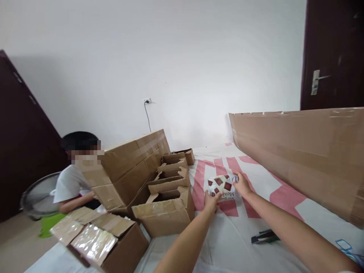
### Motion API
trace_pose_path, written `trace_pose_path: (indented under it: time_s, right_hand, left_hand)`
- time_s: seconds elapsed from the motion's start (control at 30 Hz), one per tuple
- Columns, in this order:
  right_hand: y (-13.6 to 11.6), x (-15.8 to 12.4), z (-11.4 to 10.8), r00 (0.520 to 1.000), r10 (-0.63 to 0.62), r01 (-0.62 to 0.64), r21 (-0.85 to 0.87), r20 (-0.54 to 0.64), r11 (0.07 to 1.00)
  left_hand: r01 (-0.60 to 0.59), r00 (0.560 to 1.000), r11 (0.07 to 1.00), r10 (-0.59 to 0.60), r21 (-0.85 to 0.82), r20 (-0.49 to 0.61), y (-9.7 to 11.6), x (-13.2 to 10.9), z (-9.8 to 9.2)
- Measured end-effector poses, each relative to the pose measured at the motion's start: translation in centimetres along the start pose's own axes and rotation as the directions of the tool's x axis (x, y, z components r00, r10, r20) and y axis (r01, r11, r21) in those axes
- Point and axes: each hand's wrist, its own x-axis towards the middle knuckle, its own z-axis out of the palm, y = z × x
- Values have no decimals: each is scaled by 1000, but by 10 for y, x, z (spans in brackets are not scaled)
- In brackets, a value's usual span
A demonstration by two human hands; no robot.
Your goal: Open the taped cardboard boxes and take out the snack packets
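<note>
A white food packet printed with dark brown squares and upside-down lettering is held just over the cloth-covered table. Fingers of my left hand close on its near left edge. At the upper right corner, my right hand pinches the packet between thumb and fingers. Below my right forearm lies a dark utility knife on the cloth. To the left of my hands stand several open cardboard boxes in a row; their insides are mostly hidden in shadow.
A tall cardboard wall runs along the right; a stacked carton barrier stands left. A flapped box sits at the near left. Beyond it are a person in a white shirt and a fan. Blue cord lies lower right.
</note>
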Motion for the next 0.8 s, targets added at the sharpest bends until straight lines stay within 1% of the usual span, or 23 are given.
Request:
trace_pose_path:
  time_s: [0.07, 0.13, 0.2, 0.23, 0.27, 0.3, 0.37, 0.4, 0.47, 0.5, 0.53, 0.57, 0.6, 0.63, 0.67, 0.7, 0.73, 0.77, 0.8]
  right_hand:
    - [1, -21, -7, 1000, 7, -7, 27, 16, 1000]
    - [-1, -48, -12, 999, 12, -14, 52, 34, 999]
    - [-6, -80, -14, 998, 5, -9, 80, 59, 997]
    - [-9, -96, -14, 997, -10, 1, 106, 77, 994]
    - [-11, -113, -11, 994, -34, 19, 147, 104, 989]
    - [-14, -128, -8, 987, -68, 36, 206, 146, 978]
    - [-17, -154, 4, 957, -134, 51, 305, 258, 951]
    - [-17, -164, 12, 938, -151, 40, 335, 312, 941]
    - [-14, -179, 28, 908, -134, -12, 344, 397, 939]
    - [-11, -184, 35, 900, -112, -39, 332, 422, 942]
    - [-7, -189, 42, 892, -95, -54, 314, 441, 948]
    - [-4, -193, 47, 882, -92, -52, 292, 462, 955]
    - [-1, -196, 50, 867, -111, -28, 268, 487, 963]
    - [1, -199, 52, 846, -145, 16, 247, 513, 969]
    - [3, -201, 52, 822, -185, 66, 232, 539, 970]
    - [3, -203, 50, 799, -218, 110, 220, 560, 969]
    - [2, -204, 48, 782, -238, 141, 210, 576, 968]
    - [1, -205, 46, 774, -248, 160, 199, 582, 967]
    - [0, -205, 44, 772, -248, 168, 190, 586, 967]
  left_hand:
    - [15, 1000, 999, -15, -31, 8, -15, -24, -1]
    - [11, 1000, 997, -10, -73, 18, -31, -53, -8]
    - [-11, 1000, 993, 13, -119, 22, -47, -81, -25]
    - [-24, 999, 990, 28, -140, 22, -56, -94, -37]
    - [-51, 998, 985, 54, -166, 18, -65, -106, -53]
    - [-100, 994, 972, 108, -214, 26, -73, -115, -71]
    - [-147, 989, 965, 148, -219, -14, -85, -128, -114]
    - [-159, 987, 968, 153, -194, -43, -88, -131, -137]
    - [-191, 972, 979, 180, -66, -149, -87, -134, -180]
    - [-219, 954, 975, 220, 29, -204, -84, -134, -198]
    - [-225, 929, 964, 255, 139, -267, -80, -135, -213]
    - [-206, 899, 945, 285, 254, -333, -76, -136, -223]
    - [-165, 861, 915, 316, 369, -398, -73, -138, -228]
    - [-105, 814, 870, 353, 481, -461, -72, -141, -229]
    - [-37, 759, 809, 405, 587, -510, -73, -144, -227]
    - [25, 702, 733, 471, 680, -534, -75, -148, -221]
    - [70, 656, 650, 541, 756, -526, -79, -152, -213]
    - [96, 629, 576, 597, 812, -498, -84, -155, -204]
    - [100, 630, 525, 624, 846, -462, -88, -157, -195]
